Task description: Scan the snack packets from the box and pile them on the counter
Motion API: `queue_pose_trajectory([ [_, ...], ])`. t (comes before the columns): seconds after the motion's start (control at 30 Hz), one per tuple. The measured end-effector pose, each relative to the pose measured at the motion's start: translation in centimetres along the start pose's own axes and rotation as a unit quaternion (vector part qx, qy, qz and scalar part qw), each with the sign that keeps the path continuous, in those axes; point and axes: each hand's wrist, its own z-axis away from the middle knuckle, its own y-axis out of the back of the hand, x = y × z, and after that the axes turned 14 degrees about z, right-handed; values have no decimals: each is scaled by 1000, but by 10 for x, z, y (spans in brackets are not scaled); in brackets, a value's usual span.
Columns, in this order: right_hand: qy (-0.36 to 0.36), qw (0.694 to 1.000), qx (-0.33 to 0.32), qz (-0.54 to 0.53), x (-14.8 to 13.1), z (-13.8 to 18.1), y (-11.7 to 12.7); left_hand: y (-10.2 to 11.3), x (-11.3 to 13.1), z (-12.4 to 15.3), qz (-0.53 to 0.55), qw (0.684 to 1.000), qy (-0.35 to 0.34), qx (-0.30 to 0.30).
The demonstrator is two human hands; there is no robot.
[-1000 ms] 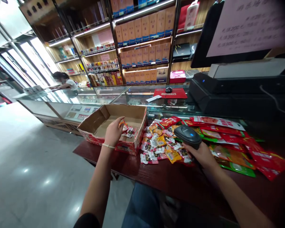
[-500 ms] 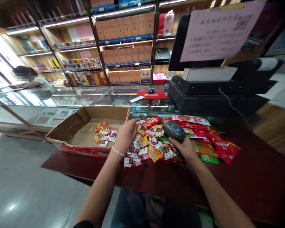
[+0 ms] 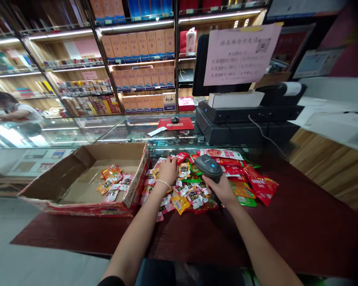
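My right hand (image 3: pixel 222 190) grips a black handheld barcode scanner (image 3: pixel 208 165) held over a pile of small snack packets (image 3: pixel 186 190) on the dark red table (image 3: pixel 286 230). My left hand (image 3: pixel 168 171) rests on the left part of that pile, fingers curled down onto a small packet; whether it grips it I cannot tell. Left of the pile stands an open cardboard box (image 3: pixel 56 184) with several small packets (image 3: pixel 113 182) lying inside. Larger red and green packets (image 3: pixel 250 184) lie at the right of the pile.
A glass counter (image 3: pixel 113 133) runs behind the table, with a red mouse pad and mouse (image 3: pixel 175 122) on it. A black till with a monitor and a pink paper notice (image 3: pixel 241 53) stands at right. Shelves of boxed goods fill the back wall. A person (image 3: pixel 8 111) leans on the counter far left.
My left hand left the box, where it dropped a packet, and moved right onto the pile. The view has swung right; the scanner hand stayed over the pile.
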Motion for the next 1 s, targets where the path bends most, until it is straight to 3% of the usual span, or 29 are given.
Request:
queue_pose_trajectory([
  [0.13,7,1000,-3,2,-4,1,1,13,5,5,28,999,22,-16],
  [0.2,15,1000,-1,6,-6,2,1,20,5,11,107,993,22,32],
  [0.27,21,1000,-2,13,-7,3,1,24,3,19,230,965,18,124],
  [0.37,19,1000,-13,12,-6,4,-2,19,-1,29,465,855,74,219],
  [0.5,6,999,-37,9,0,5,-9,7,-5,36,727,640,175,175],
  [0.53,9,999,-44,18,1,5,-10,6,-5,38,761,602,180,160],
  [0.6,30,997,-48,49,2,5,-13,6,-5,40,802,556,170,136],
  [0.7,76,992,-32,99,3,5,-16,8,-4,43,829,526,136,130],
  [0.8,106,986,-44,122,4,5,-18,5,-4,43,838,505,115,176],
  [1.0,129,974,-80,166,8,7,-21,2,0,42,833,503,110,201],
])
